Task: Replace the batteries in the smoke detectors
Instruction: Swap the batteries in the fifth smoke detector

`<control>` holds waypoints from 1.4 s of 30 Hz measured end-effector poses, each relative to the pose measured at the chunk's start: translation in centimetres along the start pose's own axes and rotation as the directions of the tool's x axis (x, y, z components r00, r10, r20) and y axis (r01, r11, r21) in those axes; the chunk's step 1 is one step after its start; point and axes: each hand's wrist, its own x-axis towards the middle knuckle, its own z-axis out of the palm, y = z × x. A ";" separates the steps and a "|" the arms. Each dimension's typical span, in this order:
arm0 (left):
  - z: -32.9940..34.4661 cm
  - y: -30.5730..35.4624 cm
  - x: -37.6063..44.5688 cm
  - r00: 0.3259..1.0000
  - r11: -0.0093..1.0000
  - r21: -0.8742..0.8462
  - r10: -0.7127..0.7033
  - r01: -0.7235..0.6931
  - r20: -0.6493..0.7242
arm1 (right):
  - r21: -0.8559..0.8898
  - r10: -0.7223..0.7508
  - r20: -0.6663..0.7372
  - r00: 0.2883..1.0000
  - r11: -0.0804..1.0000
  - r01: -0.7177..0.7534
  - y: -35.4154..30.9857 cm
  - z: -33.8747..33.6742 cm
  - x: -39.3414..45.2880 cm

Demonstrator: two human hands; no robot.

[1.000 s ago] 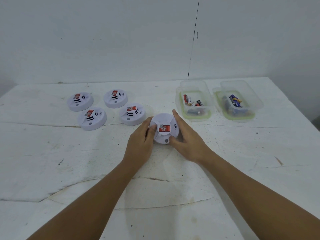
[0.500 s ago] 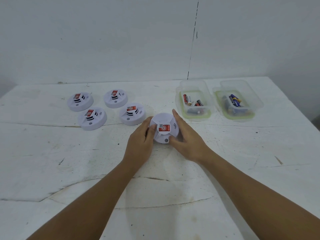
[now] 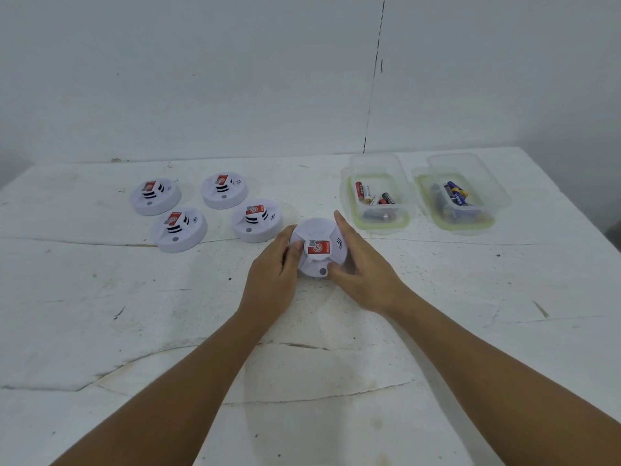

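Cracked white tabletop (image 3: 134, 331) — round plastic detector (image 3: 317, 245)

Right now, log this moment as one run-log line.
step: opening detector | left hand: grips smoke detector | right hand: grips it too | four detectors: untouched | battery boxes: untouched

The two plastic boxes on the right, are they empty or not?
Not empty: left box and right box both hold batteries.

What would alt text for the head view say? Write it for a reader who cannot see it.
Two hands, left hand and right hand, grip a white smoke detector from both sides on a white table. Four more detectors sit in a cluster to the left, and two clear containers holding batteries stand to the right.
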 end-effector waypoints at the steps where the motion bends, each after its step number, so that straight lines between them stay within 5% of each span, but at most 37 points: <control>1: 0.0 0.0 0.0 1.000 1.000 0.002 0.003 -0.003 -0.001 | 0.001 0.001 -0.001 1.000 1.000 -0.001 0.0 0.0 0.0; 42: 0.0 0.0 -0.1 1.000 1.000 -0.007 0.003 -0.003 0.003 | -0.013 0.010 -0.011 1.000 1.000 -0.010 0.3 0.1 0.2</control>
